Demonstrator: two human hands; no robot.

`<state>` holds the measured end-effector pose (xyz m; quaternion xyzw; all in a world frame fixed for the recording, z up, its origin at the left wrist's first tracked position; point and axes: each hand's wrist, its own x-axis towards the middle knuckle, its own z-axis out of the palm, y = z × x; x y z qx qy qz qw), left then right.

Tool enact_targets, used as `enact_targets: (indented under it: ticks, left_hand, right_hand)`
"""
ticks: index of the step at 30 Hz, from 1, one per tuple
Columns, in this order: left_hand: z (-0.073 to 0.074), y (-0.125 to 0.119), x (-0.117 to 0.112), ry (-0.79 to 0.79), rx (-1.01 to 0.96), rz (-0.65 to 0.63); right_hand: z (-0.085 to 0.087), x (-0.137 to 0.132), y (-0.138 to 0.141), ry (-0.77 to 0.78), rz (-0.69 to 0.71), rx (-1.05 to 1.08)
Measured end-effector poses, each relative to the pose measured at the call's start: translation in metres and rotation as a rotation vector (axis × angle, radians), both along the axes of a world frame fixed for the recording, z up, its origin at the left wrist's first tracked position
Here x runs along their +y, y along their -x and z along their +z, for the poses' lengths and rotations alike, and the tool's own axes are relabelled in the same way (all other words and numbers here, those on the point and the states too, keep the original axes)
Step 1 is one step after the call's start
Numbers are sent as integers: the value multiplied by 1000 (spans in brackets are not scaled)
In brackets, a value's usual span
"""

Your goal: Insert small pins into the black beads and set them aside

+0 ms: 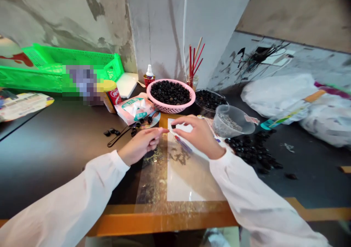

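The bench's orange edge (161, 221) lies nearest the lens, below two white sleeves (246, 188). The person's left hand (139, 144) and right hand (197, 135) meet over a white sheet (189, 181) under transparent plastic. The right hand's fingers (182, 124) pinch almost shut on a small dark bead (173, 126), while a slim blue-and-red tool (181, 145) runs beneath them; the hand hides whether they grip it. The left hand's fingers (156, 133) curl just beside the bead, and whether they hold anything cannot be made out.

Around them stand a pink basket (189, 98) heaped with dark beads, a glass bowl (216, 95) of the same, and a transparent tub (233, 120) of grey grains. A loose spill of beads (252, 148), too many to count, lies right of the right hand. To the left are three dark pieces (111, 132) and a long black tool (119, 137).

Farther back are one red-labelled can (113, 95), one dropper bottle (149, 71), and a green crate (55, 75), partly masked by a pixelated patch (82, 82). Two white sacks (276, 95) run toward the frame's right edge.
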<state>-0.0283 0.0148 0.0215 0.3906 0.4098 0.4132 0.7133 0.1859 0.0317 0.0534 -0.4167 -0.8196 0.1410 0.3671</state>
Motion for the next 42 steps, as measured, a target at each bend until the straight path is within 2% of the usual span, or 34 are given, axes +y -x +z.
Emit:
enact_targets:
  ticks: [2, 4, 8, 10, 13, 18, 21, 25, 31, 34, 38, 42]
  left_hand:
    - [-4, -5, -5, -28, -42, -36]
    - [-6, -7, -8, -31, -74, -50]
    - [-6, -7, -10, -24, -82, -62]
    - [-5, -7, -9, -23, -90, -69]
    - [-3, -5, -7, -3, -119, -46]
    - [-1, 2, -2, 69, -167, 32]
    - [-2, 5, -2, 101, -175, 58]
    - [-5, 4, -4, 96, -143, 60]
    - [-7, -2, -10, -52, -41, 15]
    - [-7, -3, -12, -98, -30, -5]
    - [-7, -4, -13, -102, -40, 3]
    - [-9, -4, -11, -100, -34, 60]
  right_hand:
    - [-2, -14, 12, 11, 71, 114]
    - [-9, -21, 19, 23, 75, 137]
    - [-21, -22, 23, 26, 58, 151]
    - [-22, -20, 20, -29, 85, 120]
    - [-19, -16, 10, -125, 62, -62]
    - [-25, -15, -7, -97, -24, -580]
    - [-31, -16, -8, -105, -64, -693]
    - [-31, -20, -1, -134, -81, -736]
    - [-30, -25, 11, -223, -81, -792]
    - [-32, -26, 14, -233, -64, -743]
    - [-30, -25, 8, -180, -69, -683]
    - [-25, -22, -3, -171, -55, -719]
